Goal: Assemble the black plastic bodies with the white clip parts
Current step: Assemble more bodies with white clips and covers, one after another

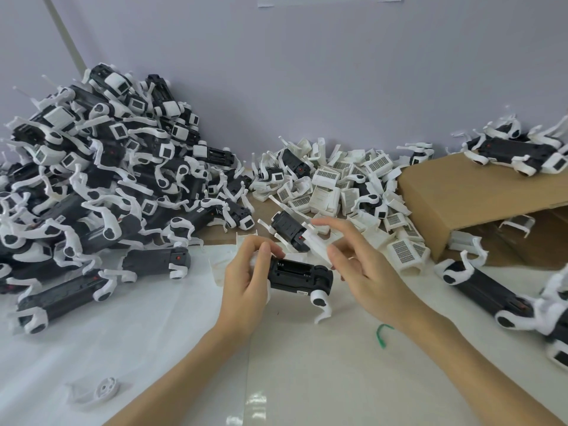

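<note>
My left hand (246, 278) grips one end of a black plastic body (299, 275) held just above the white table sheet. A white leg-like part (321, 304) hangs from the body's right end. My right hand (353, 259) hovers just right of the body with fingers spread and relaxed, holding nothing. Behind my hands lies another black body (287, 230) with white parts on it. A heap of loose white clip parts (338, 186) sits further back against the wall.
A tall pile of assembled black-and-white units (101, 167) fills the left side. A cardboard box (470, 195) stands at the right with units on top, and more units (491, 293) lie beside it. A green twist (382, 333) and a white disc part (106, 388) lie near the front.
</note>
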